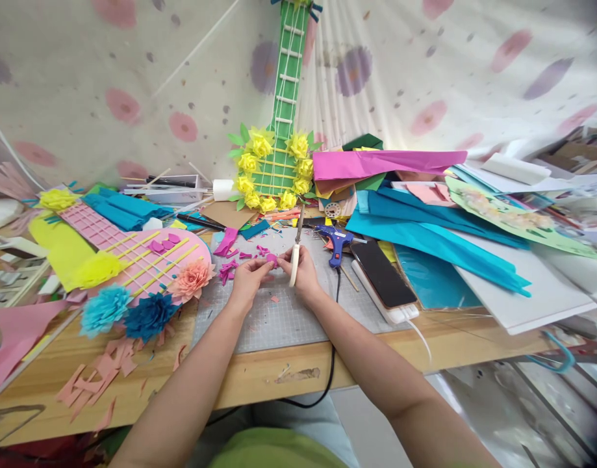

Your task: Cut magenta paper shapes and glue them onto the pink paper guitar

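Note:
My left hand (249, 278) pinches a small magenta paper piece (271, 260) over the grey cutting mat (279, 318). My right hand (303, 270) touches the same piece with its fingertips and grips a pair of white-handled scissors (295, 250), whose blades point up and away. Both hands are closed. Magenta paper scraps (228, 268) lie on the mat just beyond my left hand.
A pink paper guitar (147, 257) with paper flowers lies at left. A green guitar (281, 140) with yellow flowers leans against the backdrop. A blue glue gun (338, 242) and a phone (382, 276) lie right of my hands. Coloured paper sheets (425, 227) pile at right.

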`<act>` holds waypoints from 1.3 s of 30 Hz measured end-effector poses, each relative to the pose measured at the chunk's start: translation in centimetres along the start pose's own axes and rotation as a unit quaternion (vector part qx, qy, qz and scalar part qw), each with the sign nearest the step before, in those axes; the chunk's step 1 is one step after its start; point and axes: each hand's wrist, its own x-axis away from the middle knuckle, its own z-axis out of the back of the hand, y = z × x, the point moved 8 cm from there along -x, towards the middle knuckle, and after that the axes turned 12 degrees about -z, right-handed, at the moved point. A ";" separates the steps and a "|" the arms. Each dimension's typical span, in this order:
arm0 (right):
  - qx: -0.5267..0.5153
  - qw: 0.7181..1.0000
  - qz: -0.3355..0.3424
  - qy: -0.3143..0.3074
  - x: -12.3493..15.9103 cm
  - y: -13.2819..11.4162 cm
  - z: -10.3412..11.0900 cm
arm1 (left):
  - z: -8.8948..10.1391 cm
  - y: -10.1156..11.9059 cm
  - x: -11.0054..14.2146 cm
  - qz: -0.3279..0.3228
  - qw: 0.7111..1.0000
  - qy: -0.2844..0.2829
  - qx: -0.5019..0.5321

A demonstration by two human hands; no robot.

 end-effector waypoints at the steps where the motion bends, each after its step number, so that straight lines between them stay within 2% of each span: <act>1: 0.003 1.000 -0.002 0.003 0.0 -0.1 0.0 | 0.0 0.0 0.0 -0.002 1.000 -0.003 0.002; 11: 0.007 1.000 -0.005 -0.013 0.0 0.1 -0.4 | 0.3 0.4 0.2 -0.010 0.999 0.033 -0.010; 13: 0.027 0.999 -0.004 -0.019 -0.1 0.1 -0.2 | 0.5 0.5 0.2 -0.010 0.999 0.042 0.002; 15: 0.089 0.996 -0.003 -0.012 0.0 -0.2 0.1 | 0.9 0.6 0.1 -0.006 0.997 0.061 0.044; 17: 0.199 0.980 -0.007 0.000 0.3 -0.4 0.2 | 1.3 0.7 -0.3 -0.004 0.990 0.080 0.120; 20: 0.369 0.929 -0.015 -0.021 1.2 -0.5 -0.6 | 1.5 0.7 -0.8 0.003 0.966 0.089 0.242; 23: 0.461 0.885 0.014 -0.055 2.3 -0.7 -2.0 | 1.2 0.3 -1.0 0.027 0.947 0.080 0.310; 26: 0.501 0.861 0.047 -0.068 2.9 -0.9 -3.0 | 0.8 0.1 -1.1 0.036 0.936 0.064 0.344; 30: 0.532 0.842 0.060 -0.071 3.1 -0.8 -3.5 | 0.3 -0.1 -0.7 0.060 0.932 0.058 0.354; 39: 0.574 0.813 0.079 -0.049 3.6 -0.8 -4.1 | -1.0 -1.0 0.4 0.176 0.901 0.065 0.392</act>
